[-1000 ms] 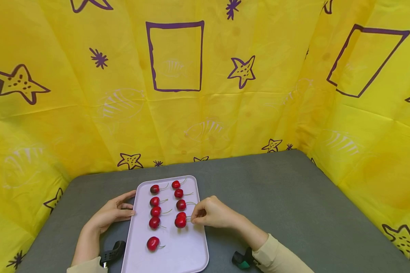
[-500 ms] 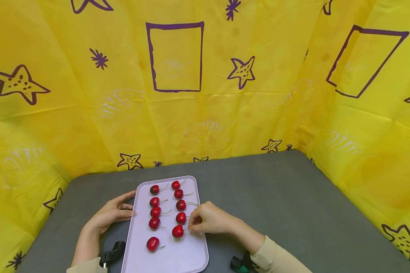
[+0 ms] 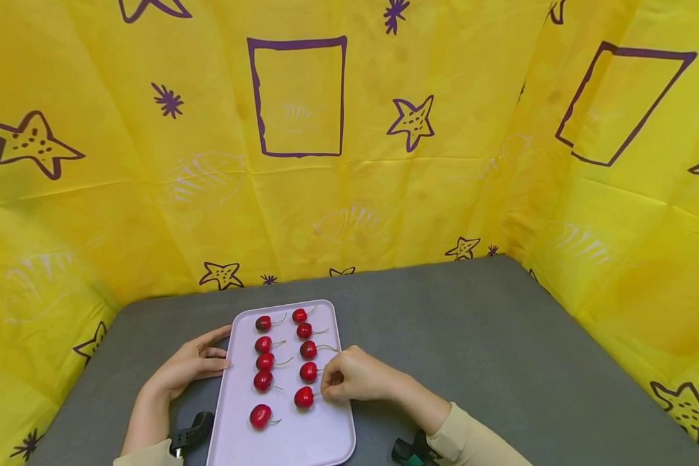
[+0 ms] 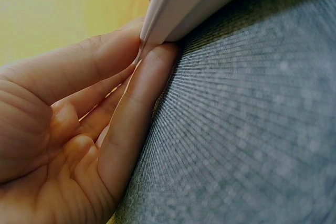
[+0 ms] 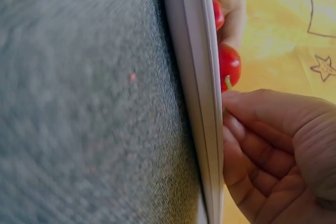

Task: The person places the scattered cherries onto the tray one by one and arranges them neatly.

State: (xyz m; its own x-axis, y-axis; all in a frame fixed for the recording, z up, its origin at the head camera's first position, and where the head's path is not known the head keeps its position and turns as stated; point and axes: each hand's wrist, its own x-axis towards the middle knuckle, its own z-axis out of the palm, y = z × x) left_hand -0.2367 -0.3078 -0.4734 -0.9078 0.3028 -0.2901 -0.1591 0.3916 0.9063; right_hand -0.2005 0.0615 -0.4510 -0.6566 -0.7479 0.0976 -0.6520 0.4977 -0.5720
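A pale lilac tray (image 3: 303,440) bears two rows of red cherries with green stems. My right hand (image 3: 361,375) is over the tray's right side and pinches the stem of the nearest cherry (image 3: 304,397) in the right row. In the right wrist view that cherry (image 5: 230,66) sits just beyond the thumb and fingertips, by the tray's rim (image 5: 197,77). Whether it rests fully on the tray is hard to tell. My left hand (image 3: 183,367) touches the tray's left edge, thumb and forefinger spread along it. In the left wrist view, fingers (image 4: 142,77) meet the rim.
Several cherries form the left row, the closest cherry (image 3: 260,417) lying apart from the others. Above the held cherry lies another cherry (image 3: 309,372). The grey tabletop (image 3: 472,336) extends right of the tray. Yellow patterned cloth (image 3: 338,220) walls the back and sides.
My right hand has moved the held cherry toward the near end of the tray, away from the cherry it overlapped a second ago. The left hand and tray stay still.
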